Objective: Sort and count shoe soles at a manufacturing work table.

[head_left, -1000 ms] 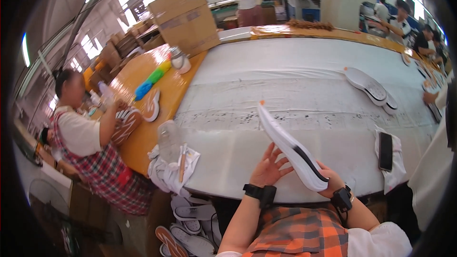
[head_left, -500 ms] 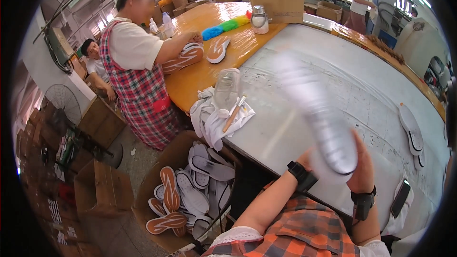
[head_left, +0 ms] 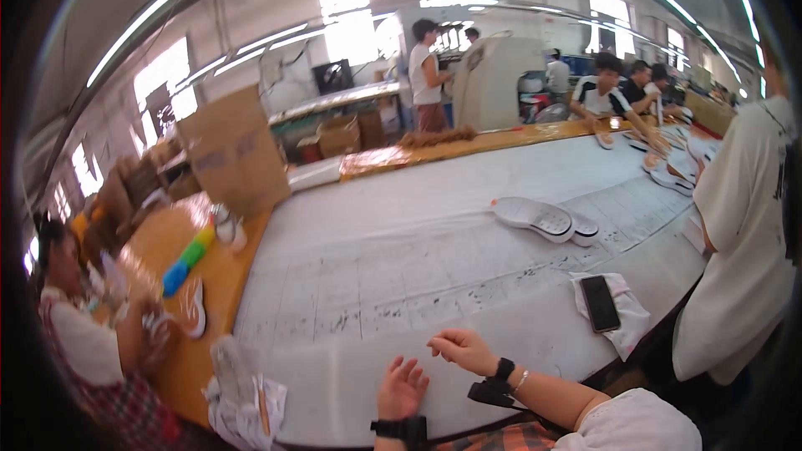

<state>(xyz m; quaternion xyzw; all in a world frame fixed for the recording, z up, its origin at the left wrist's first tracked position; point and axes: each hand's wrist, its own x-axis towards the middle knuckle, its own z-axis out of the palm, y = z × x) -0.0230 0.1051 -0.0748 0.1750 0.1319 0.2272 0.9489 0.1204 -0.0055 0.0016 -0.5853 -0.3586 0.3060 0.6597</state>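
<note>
My left hand (head_left: 403,388) is raised over the near edge of the white-covered table (head_left: 334,267), its fingers apart and nothing in them. Close by on its right, my right hand (head_left: 465,352) has its fingers curled in, and no object shows in it. Farther off to the right lie a white shoe sole (head_left: 530,215) and a second sole (head_left: 586,230), partly overlapped by the first. A black phone (head_left: 599,302) rests on a white cloth (head_left: 632,321) right of my hands.
Left of my hands, a clear plastic container (head_left: 230,367) and a wooden-handled tool (head_left: 263,407) lie on a crumpled cloth. A co-worker (head_left: 83,326) handles soles at far left; another person (head_left: 739,225) stands close on the right. A cardboard box (head_left: 234,150) stands at the back left.
The sole that both hands held is no longer in them. My view has swung right and up; the carton of soles has left the picture, and people at the right have come into it.
</note>
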